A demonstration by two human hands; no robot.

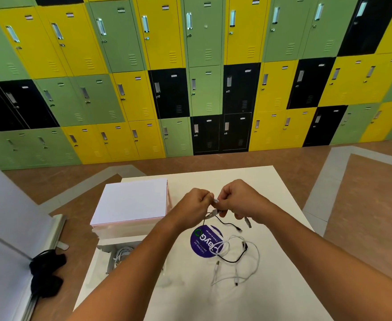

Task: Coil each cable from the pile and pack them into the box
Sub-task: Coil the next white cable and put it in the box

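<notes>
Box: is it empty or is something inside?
Not empty. White cable lies coiled inside the box, partly hidden.

Lockers (190,66) checkered yellow, green, black; table (271,297) white; cables (241,258) black, white; sticker (205,242) purple.

- The black cable (231,224) is thin and is lifted above the table. The left hand (196,202) and the right hand (239,198) pinch it close together. One strand sags below them to a small plug, and a grey plug hangs under the right hand.
- The pile (235,260) is loose and tangled on the white tabletop, near the held cable. It is made of looping white cables and one black cable, with their plugs lying free.
- The box (109,260) sits open at the table's left side, partly hidden by the left forearm.
- Coiled white cables (122,253) lie inside the box.
</notes>
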